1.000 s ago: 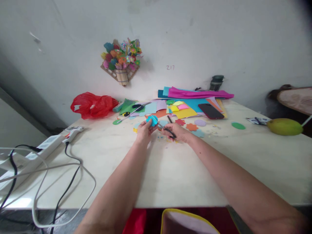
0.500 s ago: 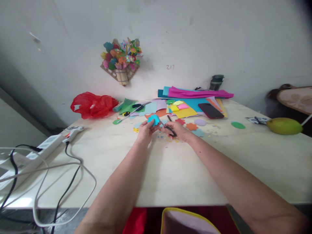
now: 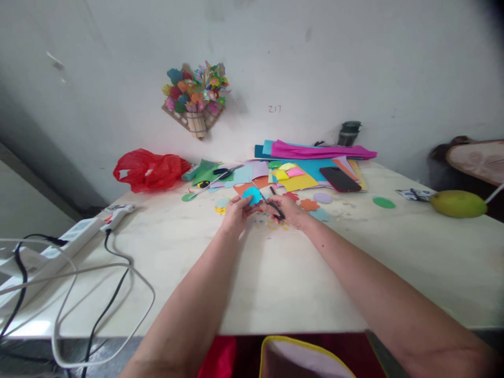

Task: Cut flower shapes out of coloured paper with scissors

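Note:
Between the thumb and fingers of my left hand (image 3: 237,212) is a bright blue paper flower (image 3: 252,196) with a scalloped edge. My right hand (image 3: 289,210) grips black-handled scissors (image 3: 276,210), their blades pointing up and left beside the flower's right edge. The blades look parted, though whether they touch the paper I cannot tell. Small paper scraps (image 3: 271,226) lie under my hands. Just right of them are an orange paper flower (image 3: 309,204), a red paper flower (image 3: 290,196) and a lilac paper oval (image 3: 323,198).
Coloured sheets (image 3: 301,182), a phone (image 3: 339,179) and a magenta roll (image 3: 323,150) lie at the back. A second pair of scissors (image 3: 224,172) rests near a red plastic bag (image 3: 151,170). Left are a power strip (image 3: 74,233) and cables; right, a green-yellow fruit (image 3: 458,203).
The blue flower has shifted slightly right and turned a little in my left hand. The scissor blades now point more steeply upward. My right hand has barely moved.

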`<control>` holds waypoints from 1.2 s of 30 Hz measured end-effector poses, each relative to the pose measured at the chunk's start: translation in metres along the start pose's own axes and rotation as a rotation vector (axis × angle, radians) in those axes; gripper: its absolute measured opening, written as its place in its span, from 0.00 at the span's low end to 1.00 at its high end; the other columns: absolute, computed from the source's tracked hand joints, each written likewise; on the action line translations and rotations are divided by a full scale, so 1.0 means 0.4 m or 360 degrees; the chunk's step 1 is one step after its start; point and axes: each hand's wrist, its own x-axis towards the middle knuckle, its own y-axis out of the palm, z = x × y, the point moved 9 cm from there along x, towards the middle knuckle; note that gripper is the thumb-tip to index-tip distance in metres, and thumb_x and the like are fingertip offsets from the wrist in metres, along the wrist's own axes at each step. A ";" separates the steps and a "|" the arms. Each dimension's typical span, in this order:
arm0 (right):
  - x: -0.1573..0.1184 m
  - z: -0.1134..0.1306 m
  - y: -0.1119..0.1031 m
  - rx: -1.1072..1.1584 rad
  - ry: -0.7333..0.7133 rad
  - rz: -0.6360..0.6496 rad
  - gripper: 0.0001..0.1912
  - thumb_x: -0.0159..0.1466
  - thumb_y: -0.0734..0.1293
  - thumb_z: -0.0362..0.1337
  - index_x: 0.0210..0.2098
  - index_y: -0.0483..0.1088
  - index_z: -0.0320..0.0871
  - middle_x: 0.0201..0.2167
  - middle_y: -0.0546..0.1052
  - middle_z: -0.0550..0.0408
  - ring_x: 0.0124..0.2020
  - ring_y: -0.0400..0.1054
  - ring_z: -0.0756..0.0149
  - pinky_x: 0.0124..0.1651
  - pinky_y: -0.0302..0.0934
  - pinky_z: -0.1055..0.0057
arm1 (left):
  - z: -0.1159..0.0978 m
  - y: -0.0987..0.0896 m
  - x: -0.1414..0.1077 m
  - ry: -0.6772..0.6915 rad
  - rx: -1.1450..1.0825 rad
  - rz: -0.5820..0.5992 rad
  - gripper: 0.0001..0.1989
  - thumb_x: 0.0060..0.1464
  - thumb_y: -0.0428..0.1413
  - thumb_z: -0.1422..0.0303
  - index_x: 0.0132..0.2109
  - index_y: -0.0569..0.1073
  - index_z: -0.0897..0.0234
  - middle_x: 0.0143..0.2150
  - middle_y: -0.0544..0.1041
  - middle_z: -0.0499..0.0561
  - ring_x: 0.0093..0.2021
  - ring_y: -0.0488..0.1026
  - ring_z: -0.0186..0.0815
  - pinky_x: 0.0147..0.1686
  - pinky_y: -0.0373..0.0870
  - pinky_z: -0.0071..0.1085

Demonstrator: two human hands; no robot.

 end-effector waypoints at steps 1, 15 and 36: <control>0.002 -0.003 -0.001 -0.0001 0.0005 -0.0008 0.10 0.48 0.70 0.36 0.25 0.64 0.40 0.12 0.65 0.63 0.11 0.55 0.77 0.13 0.49 0.78 | 0.000 0.001 0.000 -0.0002 0.0002 0.0001 0.08 0.39 0.61 0.73 0.31 0.70 0.68 0.26 0.77 0.52 0.29 0.77 0.37 0.32 0.73 0.31; 0.007 -0.005 -0.006 0.0004 0.0006 -0.0065 0.07 0.49 0.68 0.30 0.26 0.65 0.40 0.12 0.64 0.63 0.11 0.54 0.77 0.13 0.49 0.79 | 0.004 0.008 -0.002 -0.0002 0.0103 0.0086 0.09 0.38 0.63 0.70 0.29 0.72 0.68 0.29 0.78 0.53 0.30 0.75 0.35 0.34 0.72 0.30; 0.003 -0.001 -0.002 0.0020 0.0041 -0.0084 0.11 0.45 0.72 0.35 0.24 0.66 0.40 0.10 0.63 0.63 0.10 0.52 0.77 0.12 0.46 0.78 | 0.000 -0.015 0.008 -0.0007 0.0083 -0.0054 0.10 0.39 0.63 0.71 0.29 0.70 0.67 0.28 0.77 0.51 0.31 0.76 0.36 0.34 0.72 0.30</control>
